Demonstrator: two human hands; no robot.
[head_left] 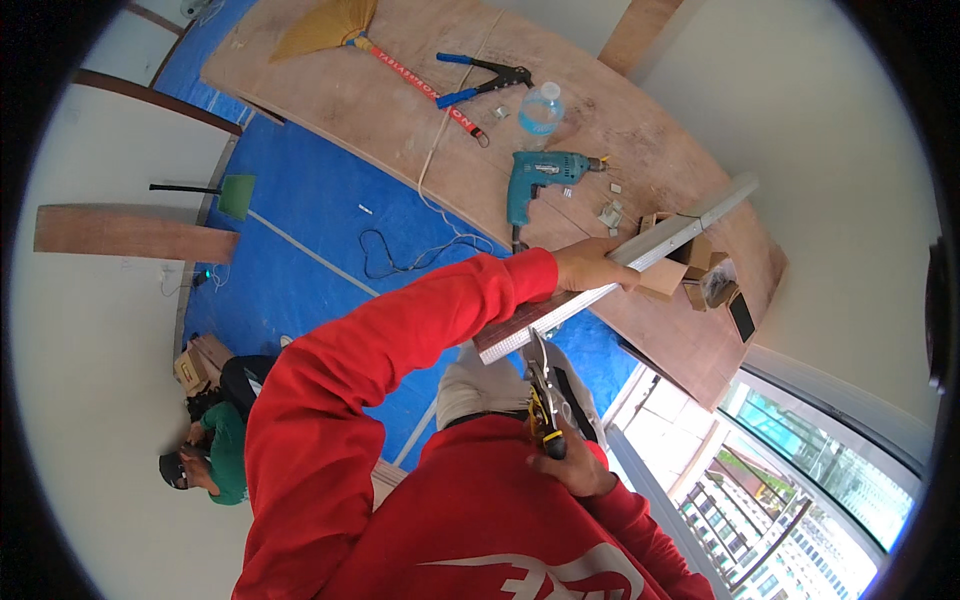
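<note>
A long, pale metal channel (672, 240) lies slantwise across the table's near edge, its near end jutting out past it and showing a brown side face. My left hand (592, 266) is wrapped over the channel, holding it partway along. In my right hand (575, 462) is a pair of tin snips (541, 392) with yellow and black handles. Their metal jaws point up at the channel's near end, at its lower edge; whether the blades touch it I cannot tell.
On the wooden table (400, 120) are a teal power drill (540, 182), a water bottle (541, 110), a blue-handled riveter (482, 80), a broom (330, 28), small cartons (662, 278) and a phone (741, 316). A person in green (228, 450) sits at the left on blue sheeting (300, 215).
</note>
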